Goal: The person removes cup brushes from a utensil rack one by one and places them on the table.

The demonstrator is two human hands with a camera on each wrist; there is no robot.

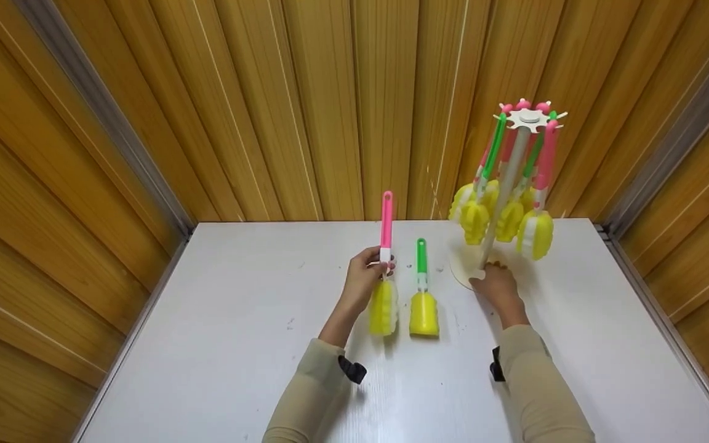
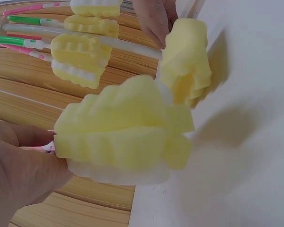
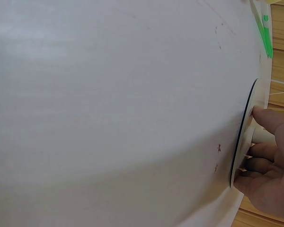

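Brush [image 1: 386, 253] with pink handle is held above the white table [image 1: 237, 344], left of the green-handled brush [image 1: 423, 307], left hand [image 1: 362, 282] pinching its neck. Judged light, stiff-handled, soft-headed; neck or handle suits the grip. Right hand [image 1: 500, 289] grips the base of the rack [image 1: 504, 200], far right; hanging brushes [image 1: 535, 235] likely crowd any approach there

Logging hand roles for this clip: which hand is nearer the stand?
Right. The right hand touches the stand at its base; the left hand is off to its left, beyond the green-handled brush.
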